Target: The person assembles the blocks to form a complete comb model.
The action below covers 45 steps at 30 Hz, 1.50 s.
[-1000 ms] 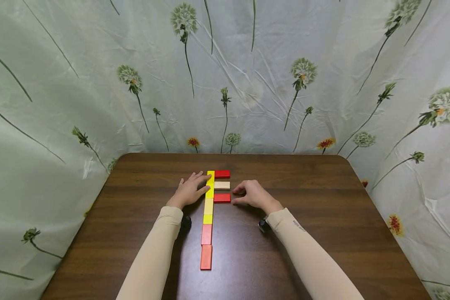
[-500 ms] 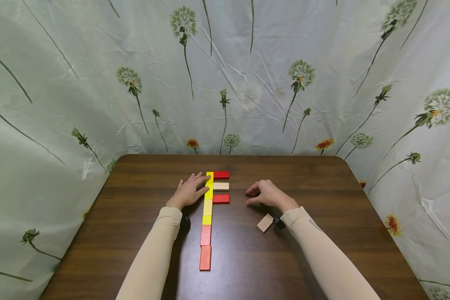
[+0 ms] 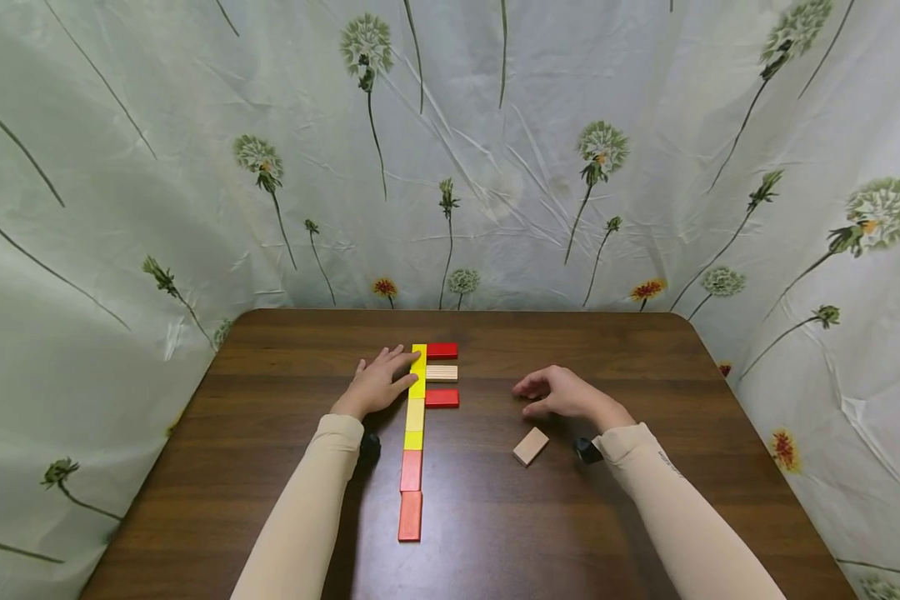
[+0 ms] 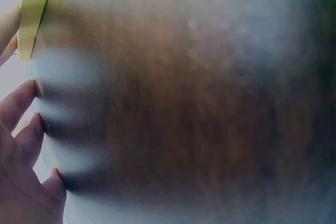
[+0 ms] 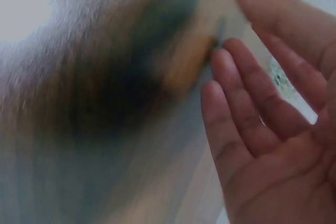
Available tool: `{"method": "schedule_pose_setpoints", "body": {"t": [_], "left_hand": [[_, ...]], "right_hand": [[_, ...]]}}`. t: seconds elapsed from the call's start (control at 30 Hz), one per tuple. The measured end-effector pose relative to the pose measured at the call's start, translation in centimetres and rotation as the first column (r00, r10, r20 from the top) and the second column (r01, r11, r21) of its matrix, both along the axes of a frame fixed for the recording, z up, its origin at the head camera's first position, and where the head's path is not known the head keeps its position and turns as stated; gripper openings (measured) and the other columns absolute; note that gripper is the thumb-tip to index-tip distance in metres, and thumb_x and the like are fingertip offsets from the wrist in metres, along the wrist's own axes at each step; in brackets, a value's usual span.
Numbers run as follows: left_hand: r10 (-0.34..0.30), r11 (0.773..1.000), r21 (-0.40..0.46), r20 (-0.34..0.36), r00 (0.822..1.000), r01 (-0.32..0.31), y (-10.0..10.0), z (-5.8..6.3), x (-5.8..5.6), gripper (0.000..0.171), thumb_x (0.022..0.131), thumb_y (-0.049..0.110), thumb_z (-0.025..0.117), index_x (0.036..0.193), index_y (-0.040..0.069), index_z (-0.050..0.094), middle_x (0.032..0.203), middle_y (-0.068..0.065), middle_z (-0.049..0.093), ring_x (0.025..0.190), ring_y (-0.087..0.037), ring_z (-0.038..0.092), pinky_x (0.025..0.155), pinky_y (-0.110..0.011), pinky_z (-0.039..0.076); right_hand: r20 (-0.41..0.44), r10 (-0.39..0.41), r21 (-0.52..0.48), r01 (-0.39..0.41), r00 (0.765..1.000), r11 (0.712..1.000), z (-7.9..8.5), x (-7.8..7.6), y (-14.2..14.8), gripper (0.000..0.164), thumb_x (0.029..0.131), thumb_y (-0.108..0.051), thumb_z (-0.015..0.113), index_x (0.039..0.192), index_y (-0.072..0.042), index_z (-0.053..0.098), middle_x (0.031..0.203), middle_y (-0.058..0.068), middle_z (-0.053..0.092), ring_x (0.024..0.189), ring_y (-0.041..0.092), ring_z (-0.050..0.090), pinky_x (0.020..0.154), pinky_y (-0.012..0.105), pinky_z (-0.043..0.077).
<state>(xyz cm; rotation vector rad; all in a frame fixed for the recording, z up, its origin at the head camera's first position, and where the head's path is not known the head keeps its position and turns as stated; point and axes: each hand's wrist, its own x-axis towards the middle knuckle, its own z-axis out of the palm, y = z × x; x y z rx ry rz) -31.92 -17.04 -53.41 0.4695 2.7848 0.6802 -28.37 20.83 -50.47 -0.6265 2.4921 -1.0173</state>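
On the table, a lengthwise row of small flat wooden blocks runs from bright yellow (image 3: 422,368) at the far end through pale yellow (image 3: 416,415) to light red (image 3: 410,517) nearest me. My left hand (image 3: 377,385) lies at its left side with spread fingers, thumb and index finger touching the yellow part. Three blocks stick out rightward: a red block (image 3: 442,351), a plain wood block (image 3: 442,373) and another red block (image 3: 442,398). Holding nothing, my right hand (image 3: 566,393) hovers over the table with relaxed fingers. A loose plain wood block (image 3: 531,447) lies just below it.
The brown wooden table (image 3: 270,483) has rounded far corners. Behind it hangs a pale curtain (image 3: 510,217) printed with dandelions, reaching round both sides. Dark cameras are strapped at both wrists, the right wrist camera (image 3: 588,451) standing right of the loose block.
My right hand has moved right, away from the lower red block, uncovering the loose plain wood block on the table. My left hand stays on the yellow part of the row.
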Motion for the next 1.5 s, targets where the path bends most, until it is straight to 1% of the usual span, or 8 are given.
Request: {"method": "schedule_pose_setpoints", "body": {"t": [0.17,0.33,0.43,0.67,1.03,1.23,1.5], "left_hand": [[-0.001,1.000,0.000,0.001,1.000,0.001,0.0,0.1,0.0,0.058,0.112,0.043,0.055,0.166,0.024,0.044,0.178,-0.015,0.029,0.167,-0.044,0.017,0.128,-0.079,0.007],[-0.006,1.000,0.012,-0.002,1.000,0.006,-0.1,-0.1,0.0,0.058,0.112,0.042,0.056,0.165,0.023,0.045,0.177,-0.016,0.030,0.167,-0.045,0.018,0.127,-0.080,0.007],[-0.008,1.000,0.023,-0.002,1.000,0.008,-0.1,-0.2,0.0,0.057,0.112,0.041,0.056,0.165,0.023,0.045,0.177,-0.016,0.030,0.166,-0.045,0.019,0.127,-0.080,0.008],[-0.005,1.000,0.026,-0.003,1.000,0.006,-0.2,-0.2,0.0,0.058,0.111,0.041,0.057,0.165,0.023,0.045,0.178,-0.015,0.029,0.167,-0.044,0.018,0.128,-0.079,0.007],[-0.003,0.999,0.033,-0.001,1.000,0.003,-0.2,-0.4,-0.1,0.058,0.111,0.042,0.056,0.165,0.024,0.045,0.178,-0.015,0.029,0.167,-0.044,0.017,0.128,-0.079,0.006],[-0.001,1.000,0.027,-0.002,1.000,0.001,-0.2,-0.5,-0.1,0.058,0.112,0.043,0.056,0.165,0.024,0.045,0.178,-0.015,0.029,0.167,-0.044,0.017,0.127,-0.079,0.007],[0.002,1.000,0.030,-0.005,1.000,-0.002,-0.1,-0.5,-0.1,0.058,0.111,0.042,0.056,0.165,0.024,0.045,0.178,-0.015,0.030,0.167,-0.044,0.018,0.127,-0.079,0.006]], "right_hand": [[0.081,0.032,-0.049,-0.028,0.996,0.998,0.3,0.6,1.5,0.033,0.092,0.005,0.078,0.124,0.009,0.073,0.125,0.025,0.075,0.112,0.034,0.074,0.093,0.032,0.061],[0.121,0.050,-0.060,-0.043,0.991,0.997,0.2,1.3,2.3,0.036,0.089,0.008,0.079,0.123,0.010,0.072,0.123,0.025,0.075,0.106,0.025,0.071,0.088,0.023,0.058],[0.136,0.054,-0.076,-0.044,0.989,0.996,-0.1,1.7,2.5,0.037,0.087,0.008,0.080,0.123,0.011,0.072,0.123,0.025,0.075,0.104,0.021,0.069,0.087,0.021,0.057],[0.150,0.055,-0.117,-0.037,0.987,0.992,-0.6,2.6,2.7,0.041,0.084,0.010,0.081,0.123,0.012,0.072,0.122,0.025,0.075,0.102,0.019,0.066,0.086,0.022,0.057],[0.124,0.058,-0.149,-0.039,0.991,0.988,-1.0,3.7,3.0,0.041,0.083,0.008,0.083,0.123,0.012,0.072,0.119,0.024,0.076,0.099,0.010,0.065,0.085,0.022,0.059],[0.100,0.063,-0.142,-0.049,0.993,0.989,-1.3,3.8,3.0,0.041,0.083,0.005,0.085,0.122,0.010,0.073,0.118,0.022,0.076,0.098,0.009,0.064,0.085,0.023,0.059],[0.074,0.042,-0.108,-0.033,0.996,0.994,-1.6,3.9,3.0,0.037,0.083,0.000,0.088,0.119,0.003,0.077,0.111,0.013,0.077,0.095,0.007,0.063,0.082,0.021,0.056]]}}
